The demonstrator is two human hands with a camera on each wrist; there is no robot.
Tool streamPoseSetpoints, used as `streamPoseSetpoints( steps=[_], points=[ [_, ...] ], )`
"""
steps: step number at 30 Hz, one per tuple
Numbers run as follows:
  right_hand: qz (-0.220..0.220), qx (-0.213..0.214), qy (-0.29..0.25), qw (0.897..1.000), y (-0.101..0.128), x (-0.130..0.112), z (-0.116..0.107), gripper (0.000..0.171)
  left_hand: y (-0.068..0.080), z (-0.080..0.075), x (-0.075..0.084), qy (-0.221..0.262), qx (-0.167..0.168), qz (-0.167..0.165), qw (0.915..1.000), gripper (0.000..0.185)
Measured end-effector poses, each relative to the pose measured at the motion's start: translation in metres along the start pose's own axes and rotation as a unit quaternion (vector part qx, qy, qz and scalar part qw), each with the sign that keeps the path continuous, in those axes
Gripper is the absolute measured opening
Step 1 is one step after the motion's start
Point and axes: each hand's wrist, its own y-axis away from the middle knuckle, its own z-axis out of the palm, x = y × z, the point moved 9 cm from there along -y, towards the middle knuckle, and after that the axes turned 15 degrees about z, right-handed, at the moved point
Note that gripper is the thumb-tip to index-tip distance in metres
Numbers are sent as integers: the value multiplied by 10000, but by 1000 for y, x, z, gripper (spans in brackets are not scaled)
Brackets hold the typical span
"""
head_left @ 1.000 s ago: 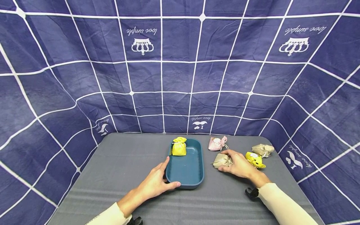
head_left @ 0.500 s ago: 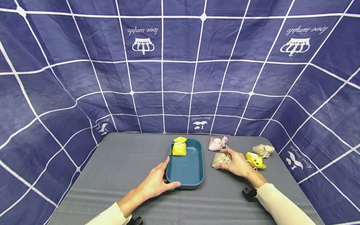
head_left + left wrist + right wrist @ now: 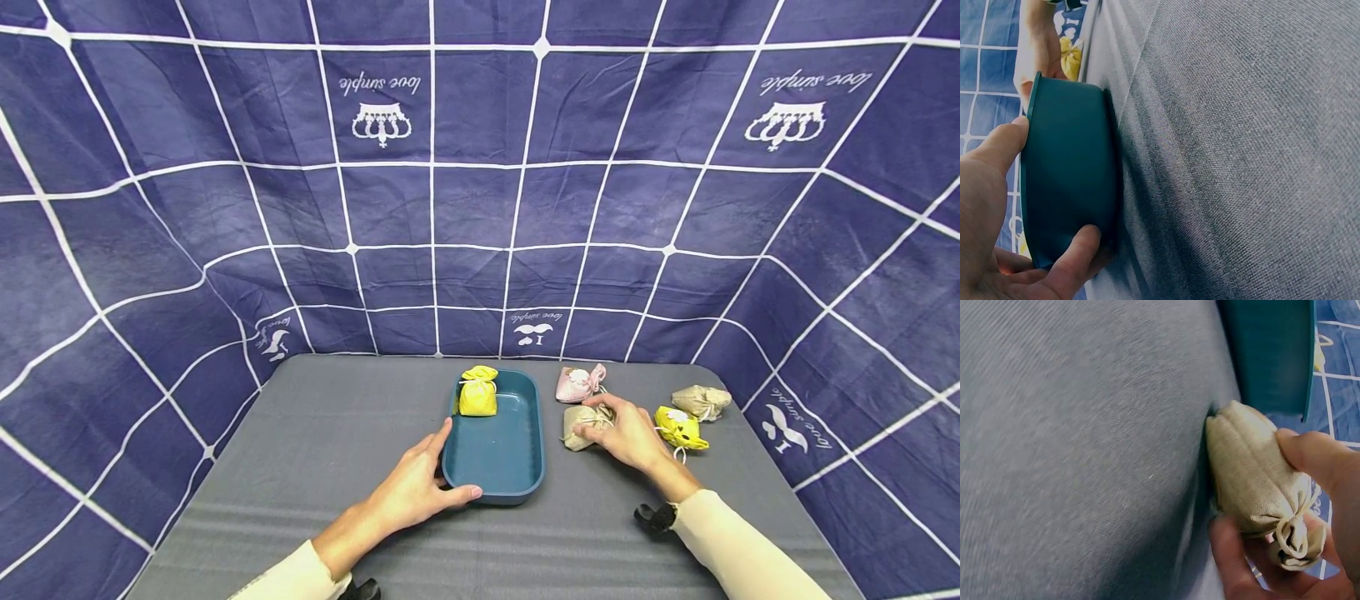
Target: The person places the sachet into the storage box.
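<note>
While the left hand [image 3: 417, 486] keeps its grip on the near-left corner of the teal tray [image 3: 525, 479], the right hand [image 3: 628, 435] has closed on the beige pouch [image 3: 579, 432] (thumb and fingers pinching it) and drawn it left, closer to the tray; a transfer looks underway.
</note>
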Motion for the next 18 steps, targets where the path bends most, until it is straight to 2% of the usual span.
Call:
streamPoseSetpoints(
  steps=[6,18],
  points=[
    [-9,-32,-158,9999,1,-3,3,60,-1,1,0,-18,31,31,10000,128],
    [-266,267,-211,9991,4,-12,-6,66,-1,-1,0,37,5,7,10000,129]
  ],
)
